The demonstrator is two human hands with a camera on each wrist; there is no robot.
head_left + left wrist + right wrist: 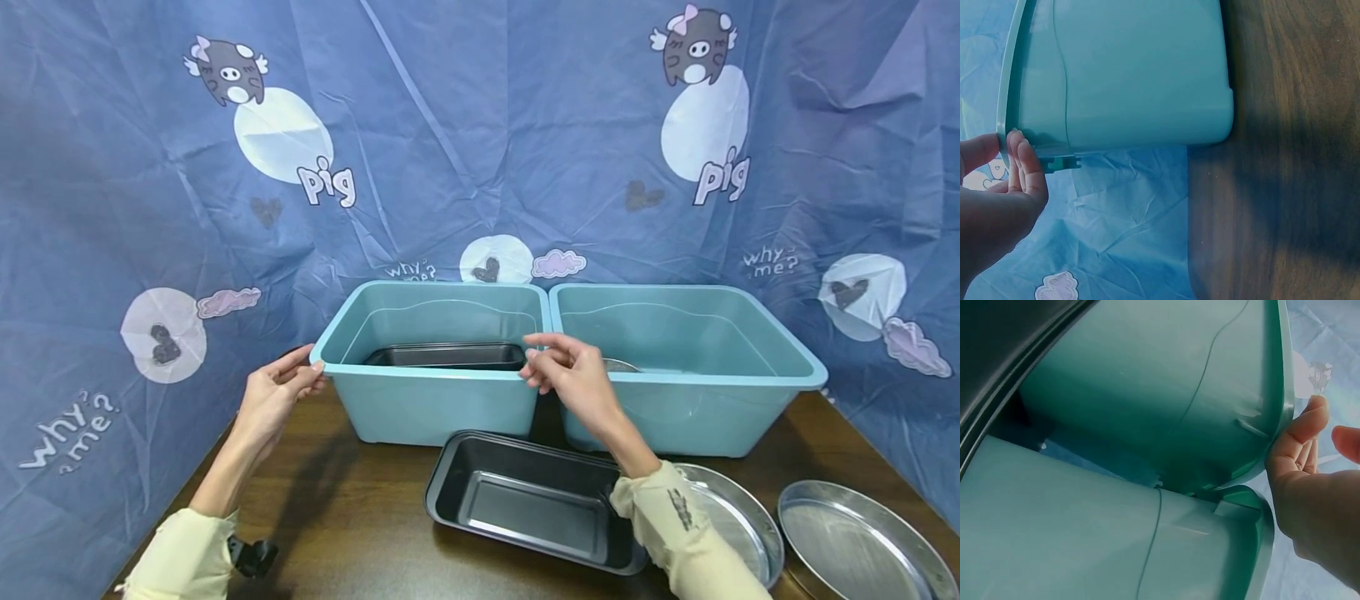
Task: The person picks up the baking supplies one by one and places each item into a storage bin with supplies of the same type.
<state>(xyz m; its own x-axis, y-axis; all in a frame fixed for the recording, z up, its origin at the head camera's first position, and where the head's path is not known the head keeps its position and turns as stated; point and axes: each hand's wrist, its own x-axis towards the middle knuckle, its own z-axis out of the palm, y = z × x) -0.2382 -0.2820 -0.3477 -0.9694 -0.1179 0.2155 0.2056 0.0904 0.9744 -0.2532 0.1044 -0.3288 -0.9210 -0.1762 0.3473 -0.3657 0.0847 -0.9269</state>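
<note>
Two light-blue plastic bins stand side by side on the table. At the left bin (435, 408), my left hand (273, 400) pinches the front left corner of the rim, with thumb and fingers on either side in the left wrist view. My right hand (573, 379) is at that bin's front right corner; its bent fingers (1294, 447) touch the rim, while the thumb stands apart from it. A black loaf pan (450, 356) lies inside the left bin. In the right bin (690, 417), part of a round metal pan (621, 365) shows.
Another black loaf pan (532, 504) lies on the wooden table (352, 517) in front of the bins, partly behind my right sleeve. Two round metal pans, a nearer one (731, 521) and a farther-right one (862, 542), lie at the right. A blue printed cloth (465, 125) hangs behind.
</note>
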